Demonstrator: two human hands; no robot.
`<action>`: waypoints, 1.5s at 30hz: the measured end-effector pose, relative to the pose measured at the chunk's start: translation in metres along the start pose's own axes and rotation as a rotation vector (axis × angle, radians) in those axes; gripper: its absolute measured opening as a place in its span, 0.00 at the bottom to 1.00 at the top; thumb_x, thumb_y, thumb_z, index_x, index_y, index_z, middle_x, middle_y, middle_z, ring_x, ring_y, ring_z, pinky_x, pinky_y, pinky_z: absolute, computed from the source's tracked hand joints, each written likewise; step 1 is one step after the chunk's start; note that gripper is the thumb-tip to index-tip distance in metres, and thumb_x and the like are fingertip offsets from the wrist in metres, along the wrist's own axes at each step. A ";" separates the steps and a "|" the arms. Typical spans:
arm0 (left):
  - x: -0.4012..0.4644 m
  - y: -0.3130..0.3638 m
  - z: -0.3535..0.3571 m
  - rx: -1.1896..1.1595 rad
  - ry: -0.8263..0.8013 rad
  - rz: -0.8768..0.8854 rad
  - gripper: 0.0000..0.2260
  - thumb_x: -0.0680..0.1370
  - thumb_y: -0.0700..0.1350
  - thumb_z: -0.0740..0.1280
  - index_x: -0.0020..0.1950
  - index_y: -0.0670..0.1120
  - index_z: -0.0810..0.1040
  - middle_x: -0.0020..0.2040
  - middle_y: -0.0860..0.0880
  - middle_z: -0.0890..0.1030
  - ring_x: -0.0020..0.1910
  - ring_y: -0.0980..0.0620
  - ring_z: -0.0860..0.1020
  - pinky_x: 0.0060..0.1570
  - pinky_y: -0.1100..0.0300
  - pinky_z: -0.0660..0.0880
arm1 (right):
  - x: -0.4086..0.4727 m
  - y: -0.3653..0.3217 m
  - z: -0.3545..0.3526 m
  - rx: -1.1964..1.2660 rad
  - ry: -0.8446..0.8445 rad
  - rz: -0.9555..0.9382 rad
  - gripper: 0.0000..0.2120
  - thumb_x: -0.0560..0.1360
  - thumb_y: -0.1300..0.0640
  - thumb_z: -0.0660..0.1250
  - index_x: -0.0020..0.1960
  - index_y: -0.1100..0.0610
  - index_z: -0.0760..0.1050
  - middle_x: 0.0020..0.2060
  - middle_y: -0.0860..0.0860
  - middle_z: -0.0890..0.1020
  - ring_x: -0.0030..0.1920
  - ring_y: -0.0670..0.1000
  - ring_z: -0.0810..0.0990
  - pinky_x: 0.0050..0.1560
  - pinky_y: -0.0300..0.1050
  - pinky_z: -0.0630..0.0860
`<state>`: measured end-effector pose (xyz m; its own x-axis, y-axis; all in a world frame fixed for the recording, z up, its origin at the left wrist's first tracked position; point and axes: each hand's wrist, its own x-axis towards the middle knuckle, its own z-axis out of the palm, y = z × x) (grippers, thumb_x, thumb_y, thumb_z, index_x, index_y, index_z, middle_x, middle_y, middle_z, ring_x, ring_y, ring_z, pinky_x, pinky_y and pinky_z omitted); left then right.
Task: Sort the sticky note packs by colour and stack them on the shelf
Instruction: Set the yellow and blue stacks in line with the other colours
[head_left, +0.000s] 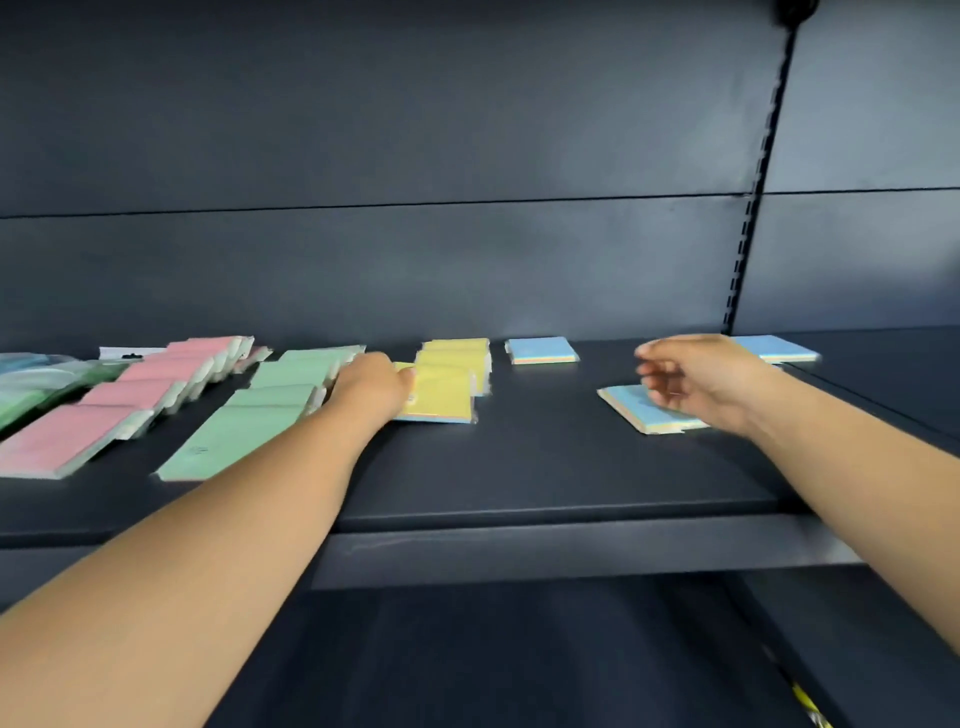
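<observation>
Sticky note packs lie in colour rows on the dark shelf (519, 467). Pink packs (130, 395) overlap at the left, green packs (260, 415) run beside them, and yellow packs (447, 379) form a row in the middle. My left hand (374, 387) rests on the left edge of the nearest yellow pack, fingers hidden behind its back. Three blue packs lie apart: one at the back (541, 351), one at the far right (776, 348), one tilted (631, 408). My right hand (696, 382) hovers over the tilted blue pack with loosely curled fingers, holding nothing.
A slotted upright rail (753, 208) runs up the back panel at the right. Clear plastic bags (31, 379) with greenish contents sit at the far left. The shelf's front lip (519, 551) lies below my arms, with a lower shelf beneath.
</observation>
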<state>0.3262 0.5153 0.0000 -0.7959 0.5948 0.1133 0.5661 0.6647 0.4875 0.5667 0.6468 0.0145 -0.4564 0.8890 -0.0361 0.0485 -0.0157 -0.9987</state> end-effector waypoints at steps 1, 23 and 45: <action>-0.003 0.003 0.001 0.052 -0.011 0.019 0.19 0.81 0.50 0.54 0.60 0.38 0.74 0.62 0.40 0.75 0.63 0.40 0.71 0.57 0.54 0.67 | -0.003 0.003 -0.002 0.019 0.022 -0.019 0.09 0.77 0.65 0.62 0.38 0.59 0.72 0.32 0.54 0.72 0.32 0.49 0.71 0.27 0.35 0.73; -0.022 0.074 0.012 0.281 -0.034 0.501 0.19 0.78 0.58 0.57 0.62 0.49 0.74 0.61 0.47 0.75 0.63 0.44 0.69 0.62 0.52 0.68 | 0.022 0.002 -0.056 -1.274 -0.135 -0.073 0.41 0.70 0.32 0.59 0.75 0.53 0.57 0.73 0.53 0.60 0.74 0.53 0.56 0.72 0.49 0.56; 0.086 0.143 0.082 0.548 -0.212 0.063 0.41 0.72 0.73 0.49 0.72 0.44 0.65 0.73 0.43 0.60 0.72 0.42 0.56 0.69 0.50 0.58 | 0.073 0.001 -0.072 -0.434 -0.350 -0.187 0.13 0.73 0.61 0.68 0.45 0.49 0.65 0.40 0.49 0.73 0.39 0.49 0.74 0.36 0.40 0.70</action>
<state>0.3563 0.6982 0.0083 -0.7289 0.6805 -0.0752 0.6841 0.7283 -0.0393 0.5977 0.7443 0.0131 -0.7546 0.6538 0.0560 0.2648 0.3814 -0.8857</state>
